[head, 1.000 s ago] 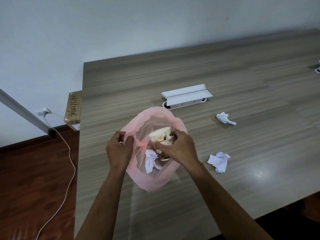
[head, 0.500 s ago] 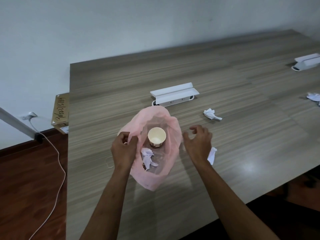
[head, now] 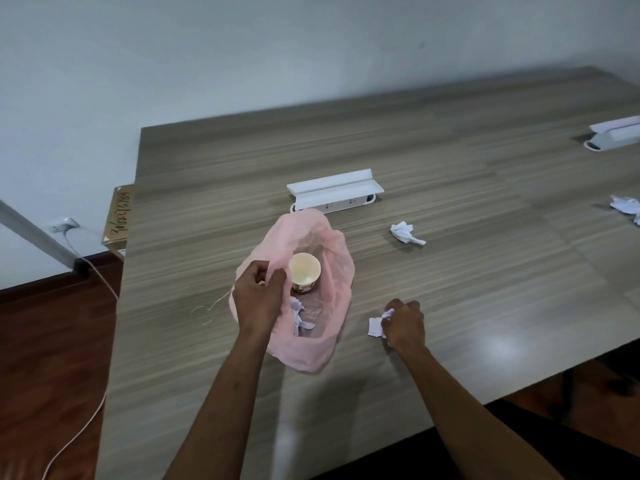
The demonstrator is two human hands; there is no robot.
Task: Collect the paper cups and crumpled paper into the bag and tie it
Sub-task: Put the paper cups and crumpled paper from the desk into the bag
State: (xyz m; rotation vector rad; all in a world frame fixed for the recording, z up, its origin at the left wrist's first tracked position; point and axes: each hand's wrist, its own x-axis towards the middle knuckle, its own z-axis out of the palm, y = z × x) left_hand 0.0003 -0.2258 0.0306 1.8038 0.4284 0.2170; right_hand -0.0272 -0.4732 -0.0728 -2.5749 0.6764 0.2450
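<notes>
While the left hand pinched the rim of the thin pink plastic bag at frame centre, the right hand curled its fingers round a white crumpled paper ball just right of it, light, soft, easily pinched anywhere.

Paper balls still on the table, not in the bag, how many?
3: one gripped by the right hand, one near the white socket box, one at the far right edge.

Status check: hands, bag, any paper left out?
Left hand holds pink bag rim open. Right hand grips crumpled paper. Paper cup bagged. Two paper wads remain.
</notes>
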